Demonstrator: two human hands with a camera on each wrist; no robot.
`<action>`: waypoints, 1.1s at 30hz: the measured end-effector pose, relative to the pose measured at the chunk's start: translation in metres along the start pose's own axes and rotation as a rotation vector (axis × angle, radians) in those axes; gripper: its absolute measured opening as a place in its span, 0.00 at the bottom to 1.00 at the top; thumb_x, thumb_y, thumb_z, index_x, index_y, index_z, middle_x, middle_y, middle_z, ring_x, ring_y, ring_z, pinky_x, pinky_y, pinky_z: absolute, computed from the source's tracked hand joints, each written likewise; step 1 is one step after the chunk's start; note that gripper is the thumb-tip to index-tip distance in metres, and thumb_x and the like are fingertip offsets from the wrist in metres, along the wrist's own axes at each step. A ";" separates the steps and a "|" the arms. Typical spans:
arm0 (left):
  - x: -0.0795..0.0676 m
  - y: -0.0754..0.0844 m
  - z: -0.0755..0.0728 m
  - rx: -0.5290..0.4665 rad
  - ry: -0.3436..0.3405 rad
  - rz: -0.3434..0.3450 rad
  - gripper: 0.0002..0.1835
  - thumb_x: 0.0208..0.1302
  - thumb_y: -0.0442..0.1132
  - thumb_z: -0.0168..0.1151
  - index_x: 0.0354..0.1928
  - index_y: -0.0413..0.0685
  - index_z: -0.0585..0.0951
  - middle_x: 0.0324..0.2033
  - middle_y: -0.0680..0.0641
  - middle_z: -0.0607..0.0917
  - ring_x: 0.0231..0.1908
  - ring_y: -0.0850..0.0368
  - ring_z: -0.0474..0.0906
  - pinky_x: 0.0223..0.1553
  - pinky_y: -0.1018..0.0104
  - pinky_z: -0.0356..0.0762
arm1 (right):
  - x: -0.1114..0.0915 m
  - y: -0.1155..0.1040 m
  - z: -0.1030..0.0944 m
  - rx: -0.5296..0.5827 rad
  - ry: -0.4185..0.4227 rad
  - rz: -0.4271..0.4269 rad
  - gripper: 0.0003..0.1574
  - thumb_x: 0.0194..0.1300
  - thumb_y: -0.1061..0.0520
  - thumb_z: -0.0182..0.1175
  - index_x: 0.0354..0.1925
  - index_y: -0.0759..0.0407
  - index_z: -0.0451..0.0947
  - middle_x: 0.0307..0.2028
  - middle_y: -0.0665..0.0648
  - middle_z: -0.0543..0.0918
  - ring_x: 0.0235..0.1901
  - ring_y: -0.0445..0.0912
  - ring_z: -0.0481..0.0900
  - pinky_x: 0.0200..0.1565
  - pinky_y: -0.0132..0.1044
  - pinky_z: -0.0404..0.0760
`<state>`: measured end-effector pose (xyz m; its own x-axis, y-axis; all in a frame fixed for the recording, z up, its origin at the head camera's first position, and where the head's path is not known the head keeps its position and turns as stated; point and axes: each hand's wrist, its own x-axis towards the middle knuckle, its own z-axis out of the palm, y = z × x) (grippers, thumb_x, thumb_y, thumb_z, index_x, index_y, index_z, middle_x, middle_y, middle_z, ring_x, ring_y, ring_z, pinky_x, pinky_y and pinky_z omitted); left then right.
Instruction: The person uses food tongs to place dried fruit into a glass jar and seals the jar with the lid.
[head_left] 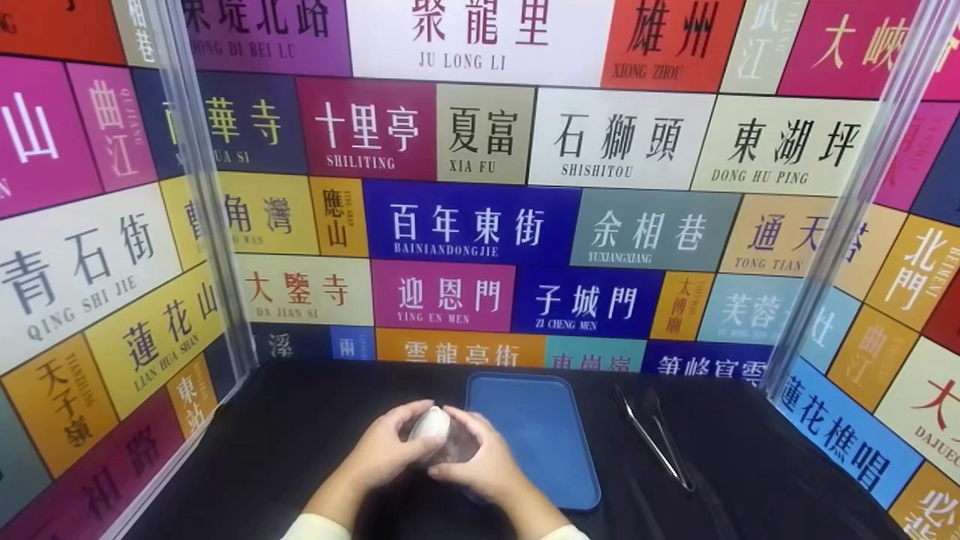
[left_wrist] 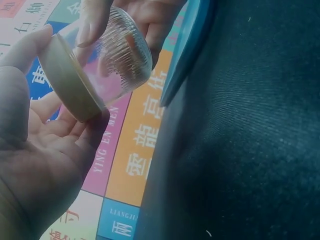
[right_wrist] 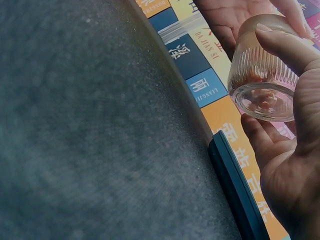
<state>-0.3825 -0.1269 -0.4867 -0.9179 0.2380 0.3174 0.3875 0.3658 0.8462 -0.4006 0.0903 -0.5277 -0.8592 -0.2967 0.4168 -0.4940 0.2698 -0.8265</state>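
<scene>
In front of me, over the dark table, both hands hold a clear ribbed glass jar (left_wrist: 125, 55) with a pale cream lid (left_wrist: 70, 77). My left hand (head_left: 386, 448) grips the lid, thumb on one edge and fingers on the other. Around the glass body curls my right hand (head_left: 489, 459), its thumb along the side in the right wrist view. The jar is tilted, its lid toward the left hand. Small orange-pink bits show through the glass near the base (right_wrist: 262, 100). Lid and jar sit together in both wrist views.
A blue rectangular tray (head_left: 536, 442) lies just right of the hands, partly behind the right one. Farther right rest metal tongs (head_left: 664, 442), spread apart. Black cloth (head_left: 300, 420) covers the table. Colourful sign-covered walls (head_left: 472, 217) with clear corner strips (head_left: 214, 180) enclose it.
</scene>
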 end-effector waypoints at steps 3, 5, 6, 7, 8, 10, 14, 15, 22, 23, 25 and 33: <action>0.000 0.000 0.000 -0.013 0.001 0.008 0.40 0.66 0.54 0.75 0.73 0.42 0.76 0.70 0.37 0.81 0.69 0.40 0.79 0.69 0.42 0.78 | 0.000 0.000 0.000 -0.003 0.004 0.010 0.59 0.43 0.46 0.87 0.74 0.43 0.76 0.64 0.50 0.82 0.61 0.47 0.78 0.66 0.39 0.76; 0.000 0.000 0.001 -0.018 0.001 0.012 0.40 0.66 0.54 0.75 0.74 0.42 0.76 0.71 0.37 0.80 0.70 0.40 0.78 0.70 0.41 0.77 | 0.000 -0.001 0.000 0.004 0.010 0.009 0.58 0.44 0.47 0.87 0.74 0.43 0.76 0.64 0.51 0.82 0.61 0.47 0.78 0.66 0.39 0.77; 0.000 0.000 0.001 -0.023 0.000 0.008 0.40 0.66 0.54 0.75 0.74 0.42 0.75 0.71 0.37 0.80 0.70 0.40 0.78 0.71 0.41 0.77 | 0.000 -0.001 0.000 0.012 0.014 0.009 0.58 0.44 0.47 0.87 0.73 0.43 0.76 0.64 0.52 0.82 0.61 0.48 0.78 0.66 0.39 0.77; 0.000 0.000 0.001 -0.030 -0.002 0.013 0.41 0.66 0.53 0.74 0.75 0.41 0.74 0.72 0.36 0.79 0.70 0.39 0.78 0.71 0.40 0.76 | 0.000 -0.001 0.000 0.022 0.016 0.011 0.57 0.45 0.47 0.87 0.73 0.43 0.76 0.65 0.52 0.82 0.61 0.48 0.78 0.65 0.38 0.77; 0.000 -0.001 0.001 -0.038 -0.008 0.008 0.42 0.66 0.53 0.74 0.75 0.41 0.73 0.72 0.36 0.79 0.71 0.39 0.77 0.71 0.40 0.76 | 0.000 -0.001 0.000 0.045 0.017 0.015 0.57 0.46 0.48 0.86 0.74 0.44 0.75 0.65 0.54 0.81 0.61 0.48 0.78 0.66 0.38 0.77; 0.000 -0.002 0.001 -0.072 -0.021 -0.007 0.44 0.66 0.54 0.74 0.78 0.41 0.70 0.74 0.35 0.76 0.72 0.38 0.76 0.73 0.40 0.74 | 0.000 -0.002 0.000 0.102 0.022 0.026 0.56 0.48 0.51 0.86 0.74 0.47 0.74 0.67 0.56 0.80 0.62 0.48 0.77 0.65 0.36 0.77; 0.001 -0.007 0.001 -0.203 -0.073 -0.054 0.49 0.66 0.51 0.74 0.82 0.43 0.62 0.77 0.34 0.71 0.73 0.39 0.73 0.74 0.44 0.73 | 0.000 -0.003 0.001 0.224 0.037 0.037 0.55 0.51 0.56 0.84 0.75 0.55 0.71 0.70 0.62 0.74 0.63 0.49 0.75 0.65 0.34 0.80; 0.000 -0.009 0.000 -0.241 -0.093 -0.060 0.49 0.66 0.50 0.74 0.83 0.43 0.60 0.78 0.34 0.69 0.73 0.40 0.73 0.74 0.45 0.73 | 0.000 -0.003 0.002 0.255 0.038 0.038 0.56 0.52 0.57 0.83 0.75 0.57 0.70 0.70 0.63 0.72 0.63 0.50 0.76 0.64 0.34 0.81; -0.002 -0.023 -0.002 -0.418 -0.206 -0.085 0.45 0.70 0.42 0.72 0.82 0.40 0.58 0.78 0.33 0.68 0.75 0.40 0.71 0.72 0.51 0.76 | -0.001 -0.006 0.002 0.364 0.009 0.077 0.56 0.58 0.57 0.79 0.78 0.62 0.63 0.70 0.67 0.73 0.61 0.50 0.81 0.59 0.41 0.87; -0.002 -0.024 -0.002 -0.422 -0.201 -0.083 0.45 0.70 0.41 0.72 0.81 0.39 0.59 0.77 0.33 0.69 0.75 0.40 0.72 0.72 0.52 0.76 | -0.001 -0.006 0.001 0.366 0.004 0.079 0.56 0.59 0.57 0.79 0.79 0.61 0.63 0.70 0.67 0.74 0.61 0.50 0.81 0.59 0.41 0.87; -0.001 -0.026 -0.002 -0.421 -0.180 -0.075 0.43 0.69 0.40 0.73 0.79 0.38 0.61 0.76 0.33 0.71 0.75 0.40 0.72 0.72 0.53 0.77 | -0.001 -0.005 0.001 0.366 -0.009 0.073 0.56 0.59 0.58 0.79 0.79 0.60 0.64 0.70 0.66 0.76 0.62 0.50 0.81 0.61 0.41 0.86; -0.001 -0.028 -0.002 -0.306 -0.103 -0.077 0.45 0.61 0.40 0.80 0.76 0.39 0.67 0.73 0.33 0.76 0.71 0.37 0.76 0.68 0.50 0.80 | 0.002 0.001 -0.001 0.184 0.012 0.036 0.54 0.54 0.55 0.83 0.75 0.56 0.71 0.67 0.63 0.82 0.60 0.51 0.82 0.64 0.47 0.81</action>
<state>-0.3931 -0.1395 -0.5097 -0.9240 0.3159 0.2154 0.2590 0.1026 0.9604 -0.4030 0.0912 -0.5267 -0.8778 -0.2790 0.3895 -0.4316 0.1076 -0.8956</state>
